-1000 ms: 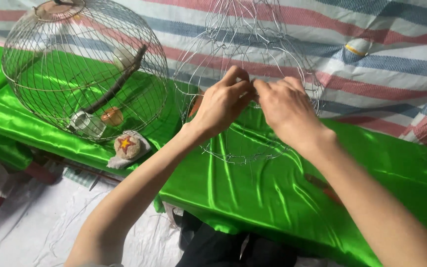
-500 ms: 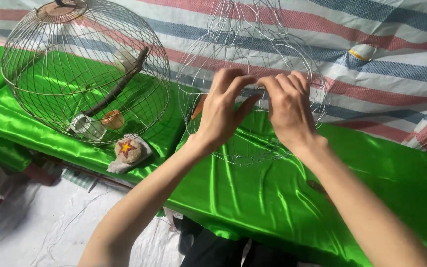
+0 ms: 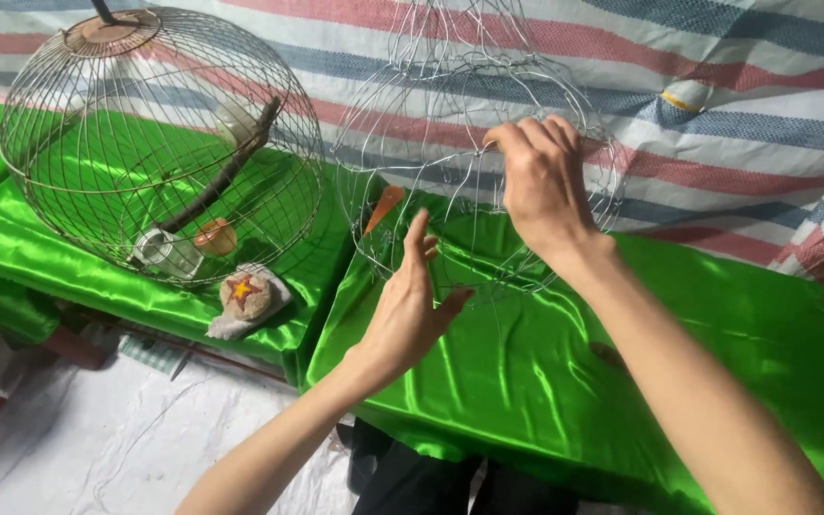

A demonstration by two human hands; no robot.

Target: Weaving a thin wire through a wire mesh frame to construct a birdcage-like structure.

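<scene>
We are working at a table under green cloth (image 3: 545, 381), and nearest us our left hand (image 3: 410, 305) is hovering open, fingers spread, just beside the lower rim of the wire frame (image 3: 450, 143) and gripping nothing. Our right hand (image 3: 541, 186) is pinching the frame's wires higher up, fingers closed on them. The frame is standing on the cloth against a striped tarp (image 3: 717, 86) — bare, see-through, with no base or fittings that we can make out, so by our judgement much is left. Farther left, a finished cage (image 3: 159, 143) is sitting with a perch, and a star-marked disc (image 3: 245, 294) before it. We are counting two hands, one frame, one finished cage, one disc.
</scene>
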